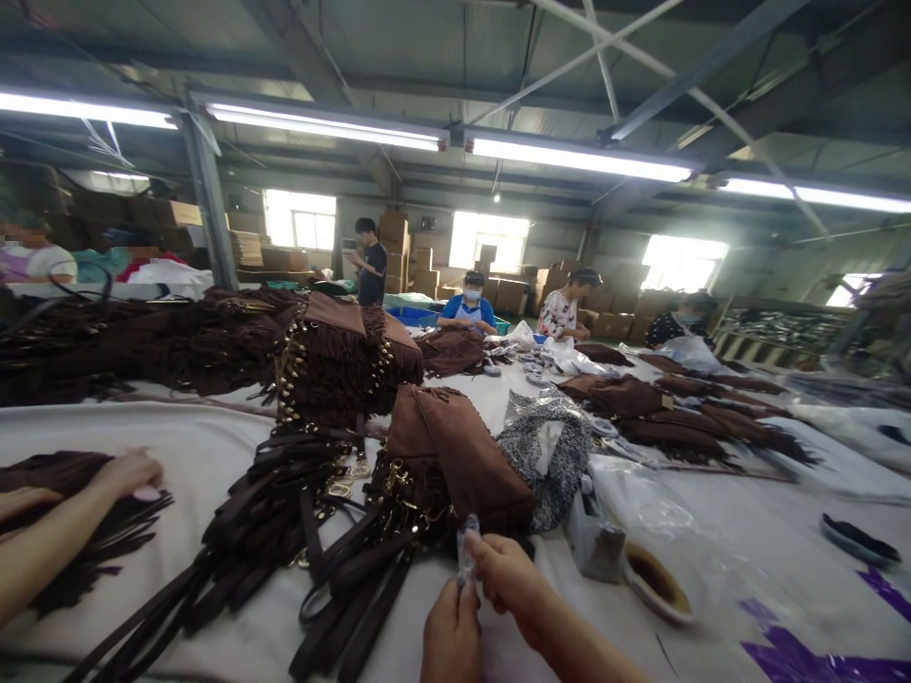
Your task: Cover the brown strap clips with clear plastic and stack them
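Low in the middle of the head view, my left hand (453,628) and my right hand (509,576) are close together. Both are closed on a small, narrow piece of clear plastic (467,550), which points up between them; whether anything is inside it I cannot make out. Just beyond it lies a brown fringed bag (459,446) with gold-coloured hardware. To the left of my hands is a heap of dark straps (277,522) with metal clasps.
Another person's hand (132,471) rests on dark fringed material at the left. More brown bags (342,323) are stacked behind. Right of my hands are a grey tape dispenser (596,536), a roll of tape (659,581) and purple plastic (818,655). Several people work farther back.
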Available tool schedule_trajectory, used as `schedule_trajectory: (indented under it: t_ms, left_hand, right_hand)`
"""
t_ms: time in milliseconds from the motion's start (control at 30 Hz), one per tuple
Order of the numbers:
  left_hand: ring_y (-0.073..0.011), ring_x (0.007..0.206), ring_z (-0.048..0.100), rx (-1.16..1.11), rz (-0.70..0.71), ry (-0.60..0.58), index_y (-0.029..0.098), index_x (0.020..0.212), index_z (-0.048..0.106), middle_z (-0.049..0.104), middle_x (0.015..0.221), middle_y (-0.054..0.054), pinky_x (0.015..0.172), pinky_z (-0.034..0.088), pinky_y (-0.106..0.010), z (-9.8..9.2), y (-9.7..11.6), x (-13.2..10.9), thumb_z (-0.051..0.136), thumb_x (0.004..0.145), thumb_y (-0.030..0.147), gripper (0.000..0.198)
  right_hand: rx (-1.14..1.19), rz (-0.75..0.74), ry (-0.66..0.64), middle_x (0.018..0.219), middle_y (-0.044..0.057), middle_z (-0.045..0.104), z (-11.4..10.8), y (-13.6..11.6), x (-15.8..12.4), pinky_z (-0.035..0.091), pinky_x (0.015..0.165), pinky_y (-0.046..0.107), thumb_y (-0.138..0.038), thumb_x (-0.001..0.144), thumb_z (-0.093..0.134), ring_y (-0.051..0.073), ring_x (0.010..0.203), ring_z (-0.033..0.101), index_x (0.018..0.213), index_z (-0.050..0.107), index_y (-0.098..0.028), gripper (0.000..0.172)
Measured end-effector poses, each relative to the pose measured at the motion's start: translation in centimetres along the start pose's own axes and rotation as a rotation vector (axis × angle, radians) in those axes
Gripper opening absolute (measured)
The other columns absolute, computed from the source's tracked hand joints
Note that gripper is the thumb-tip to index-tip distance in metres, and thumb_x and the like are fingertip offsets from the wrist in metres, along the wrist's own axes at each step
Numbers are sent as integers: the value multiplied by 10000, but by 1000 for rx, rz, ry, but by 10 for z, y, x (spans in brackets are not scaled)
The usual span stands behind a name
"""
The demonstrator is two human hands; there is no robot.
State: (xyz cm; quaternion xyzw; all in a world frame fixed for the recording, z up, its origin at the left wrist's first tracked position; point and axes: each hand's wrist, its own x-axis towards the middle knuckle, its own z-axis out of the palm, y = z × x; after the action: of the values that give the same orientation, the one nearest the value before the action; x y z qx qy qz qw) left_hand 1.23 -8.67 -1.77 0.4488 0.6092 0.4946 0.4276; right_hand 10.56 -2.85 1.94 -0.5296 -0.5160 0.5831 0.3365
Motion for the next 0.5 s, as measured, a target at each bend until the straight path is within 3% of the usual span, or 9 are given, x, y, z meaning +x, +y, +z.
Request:
schedule_trajectory:
  t_ms: [100,200,300,367,500]
  left_hand:
    - [-237,778,590,45,25,31,187,775,580,658,785,-89,725,432,-334,5,-5,-1,361,852,481,374]
    - [-223,729,584,74,51,34,203,744,554,632,721,-68,679,430,-324,7,-6,-2,385,848,449,316]
    - [-164,518,514,-59,-71,-64,223,708,491,521,564,10,507,392,-282,6,-6,-3,403,842,511,330]
    - [-106,406,406,-231,-194,-168,222,721,471,477,541,46,402,301,-234,3,-4,-4,440,810,592,382]
    - [-32,366,214,-508,-373,-363,212,814,493,407,529,99,369,144,-180,-10,3,-5,584,677,691,506]
  right_hand:
    - [-321,-98,108,499,-28,479,2,-11,2,231,462,236,-467,681,673,84,482,404,547,550,-164,353]
    - [-464,-108,137,490,-25,480,5,-18,5,206,483,252,-313,643,682,97,514,415,522,572,-162,223]
    - [-425,-83,98,463,-45,406,4,-21,7,189,473,247,-195,634,607,77,492,355,473,489,-166,202]
    - [-361,-45,29,450,-59,371,1,-21,8,192,450,233,-184,643,566,64,455,319,477,454,-174,201]
    - [-213,91,-149,416,-69,402,-7,-19,6,150,365,221,-247,670,515,52,328,268,554,486,-187,134]
